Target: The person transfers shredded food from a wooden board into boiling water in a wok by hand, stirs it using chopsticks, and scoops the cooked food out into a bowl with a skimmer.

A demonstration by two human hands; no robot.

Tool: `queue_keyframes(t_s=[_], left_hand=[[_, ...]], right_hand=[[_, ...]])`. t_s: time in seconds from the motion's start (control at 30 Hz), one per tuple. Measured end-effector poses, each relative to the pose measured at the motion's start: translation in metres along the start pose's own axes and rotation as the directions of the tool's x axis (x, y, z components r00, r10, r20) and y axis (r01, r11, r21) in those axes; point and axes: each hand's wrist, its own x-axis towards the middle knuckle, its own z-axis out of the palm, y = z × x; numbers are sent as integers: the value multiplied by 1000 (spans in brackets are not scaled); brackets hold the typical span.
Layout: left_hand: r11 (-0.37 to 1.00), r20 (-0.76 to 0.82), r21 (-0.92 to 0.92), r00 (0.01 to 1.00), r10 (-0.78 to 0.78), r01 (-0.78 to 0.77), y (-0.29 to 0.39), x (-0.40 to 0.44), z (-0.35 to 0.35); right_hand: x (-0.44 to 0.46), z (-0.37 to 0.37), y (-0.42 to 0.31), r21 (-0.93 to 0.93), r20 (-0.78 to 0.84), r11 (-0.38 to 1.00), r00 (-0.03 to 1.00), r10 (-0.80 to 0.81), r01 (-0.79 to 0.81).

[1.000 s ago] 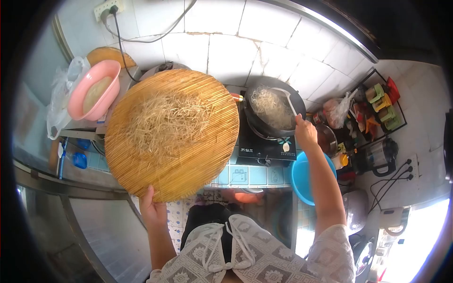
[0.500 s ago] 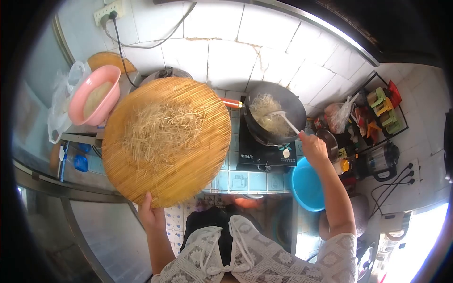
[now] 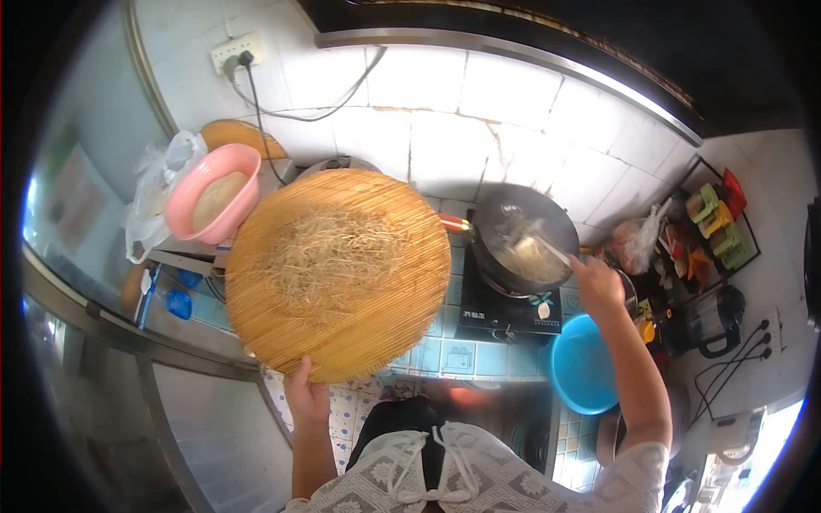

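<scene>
A round woven tray (image 3: 342,350) bears a heap of thin, pale brown strands (image 3: 338,256). My left hand (image 3: 306,395) grips its lower edge, with the thumb on top. To the right, a dark wok (image 3: 560,224) with a red handle (image 3: 455,222) rests on a black cooktop (image 3: 487,316). Pale strands lie in the wok, partly blurred. My right hand (image 3: 599,282) is closed round the handle of a light-coloured spatula (image 3: 554,250), whose head is among the strands.
A pink basin (image 3: 244,201) holding something pale stands left, beside a plastic bag (image 3: 150,209). A blue basin (image 3: 584,368) is below the cooktop's right side. Jars, a rack (image 3: 753,235) and a glass jug (image 3: 727,316) are at right. A range hood (image 3: 513,47) hangs above.
The view has tilted and shifted, so everything appears lower and further right. The spatula has moved from the wok's upper right side to among the strands. Both hands have kept their holds.
</scene>
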Motion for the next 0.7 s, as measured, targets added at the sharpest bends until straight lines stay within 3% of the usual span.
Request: queue_keyframes(t_s=[0.1, 0.17, 0.23, 0.27, 0.37, 0.4, 0.47, 0.5, 0.53, 0.57, 0.7], left_hand=[[999, -6, 34, 1000, 5, -4, -5, 4, -6], [985, 145, 152, 988, 55, -77, -18, 10, -21], [999, -26, -18, 999, 26, -27, -11, 7, 4], [997, -44, -19, 996, 76, -76, -4, 7, 8], [999, 49, -19, 998, 44, -44, 16, 9, 22], [998, -7, -22, 998, 65, -65, 24, 10, 27], [996, -77, -10, 993, 89, -90, 37, 19, 33], [997, -89, -1, 993, 77, -77, 42, 25, 31], [998, -113, 30, 992, 49, -46, 55, 30, 35], [994, -235, 17, 966, 109, -108, 64, 37, 47], [974, -91, -5, 970, 225, -226, 117, 90, 23]], right_hand=[[-39, -21, 20, 67, 25, 996, 998, 55, -57], [-50, 15, 30, 171, -93, 985, 995, 37, -21], [-46, 16, 27, 221, -4, 967, 991, 133, -129], [-43, 12, 32, 260, 0, 953, 987, 163, -157], [-45, -21, 35, 456, -90, 880, 977, 192, -131], [-42, -14, 37, 459, -93, 879, 978, 189, -127], [-47, 16, 46, 347, 56, 925, 988, 145, -155], [-51, 32, 41, 288, 34, 952, 995, 95, -100], [-48, 34, 34, 276, 55, 949, 988, 145, -154], [-46, 29, 35, 305, 133, 929, 975, 177, -210], [-37, 8, 40, 488, 1, 836, 958, 287, -251]])
